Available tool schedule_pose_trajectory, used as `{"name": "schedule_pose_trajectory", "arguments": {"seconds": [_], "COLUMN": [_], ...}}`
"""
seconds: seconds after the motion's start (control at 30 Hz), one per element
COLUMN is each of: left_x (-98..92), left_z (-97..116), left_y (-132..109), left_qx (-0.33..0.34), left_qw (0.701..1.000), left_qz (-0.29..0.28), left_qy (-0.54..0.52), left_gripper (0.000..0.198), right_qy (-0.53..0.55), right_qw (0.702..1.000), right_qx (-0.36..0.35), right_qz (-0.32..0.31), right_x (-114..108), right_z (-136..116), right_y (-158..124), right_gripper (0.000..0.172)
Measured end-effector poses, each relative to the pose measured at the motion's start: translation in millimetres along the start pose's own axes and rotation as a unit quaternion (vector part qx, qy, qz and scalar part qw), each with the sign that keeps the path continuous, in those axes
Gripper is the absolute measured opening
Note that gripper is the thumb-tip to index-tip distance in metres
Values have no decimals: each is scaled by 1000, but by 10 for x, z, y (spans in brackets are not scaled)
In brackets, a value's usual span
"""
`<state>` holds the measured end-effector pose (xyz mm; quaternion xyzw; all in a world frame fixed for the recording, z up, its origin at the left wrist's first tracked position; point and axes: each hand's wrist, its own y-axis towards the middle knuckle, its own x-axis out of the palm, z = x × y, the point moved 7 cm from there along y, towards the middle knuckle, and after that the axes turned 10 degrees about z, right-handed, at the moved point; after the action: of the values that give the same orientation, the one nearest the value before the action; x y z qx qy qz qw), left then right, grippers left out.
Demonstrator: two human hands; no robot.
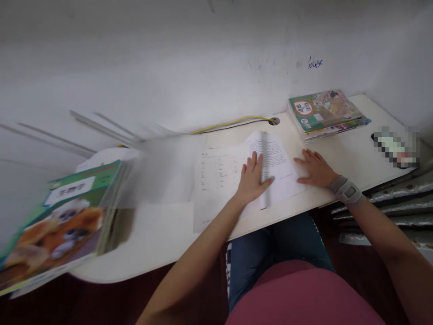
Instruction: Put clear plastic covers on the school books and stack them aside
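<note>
An open booklet [284, 178] with printed text lies on the white desk, its middle fold bulging upward. Across the left side of that fold, my left hand [252, 178] rests with fingers spread. My right hand [316, 169] is at the booklet's right edge, fingers apart and palm down; a grey band circles its wrist. Under the booklet's left side are printed sheets [211, 189]. Neither hand grips anything.
Stacked books [324, 113] stand at the back right, beside a pixelated phone-like object [394, 146]. A larger book stack [67, 216] is at the left. A yellow cable [230, 123] runs along the wall into a desk hole [274, 121].
</note>
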<state>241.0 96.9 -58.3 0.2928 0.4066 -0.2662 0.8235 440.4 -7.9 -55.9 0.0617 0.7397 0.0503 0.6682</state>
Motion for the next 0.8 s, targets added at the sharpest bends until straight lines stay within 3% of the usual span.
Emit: {"name": "schedule_pose_trajectory", "arguments": {"seconds": [0.13, 0.27, 0.37, 0.5, 0.7, 0.8], "left_x": [0, -111, -321, -670, -885, -917], "left_z": [23, -39, -292, -773, -1087, -1197], "left_y": [52, 56, -49, -314, -529, -560], "left_qx": [-56, -40, -42, -111, -143, -196], "left_qw": [998, 999, 997, 978, 972, 964], "left_qz": [21, 29, 30, 69, 158, 172], "left_qy": [3, -7, 61, 164, 96, 43], "left_gripper": [88, 82, 73, 69, 66, 63], "right_qy": [-2, -8, -14, -15, -11, -19], "right_qw": [1000, 1000, 1000, 999, 999, 997], "right_qx": [0, -9, -13, -14, 18, 18], "right_qz": [1, 10, 19, 25, 24, 72], "right_x": [-4, 10, 30, 46, -42, -206], "right_z": [0, 6, 10, 24, 30, -276], "right_y": [4, -4, -13, -20, -14, 26], "right_gripper": [85, 85, 86, 85, 76, 64]}}
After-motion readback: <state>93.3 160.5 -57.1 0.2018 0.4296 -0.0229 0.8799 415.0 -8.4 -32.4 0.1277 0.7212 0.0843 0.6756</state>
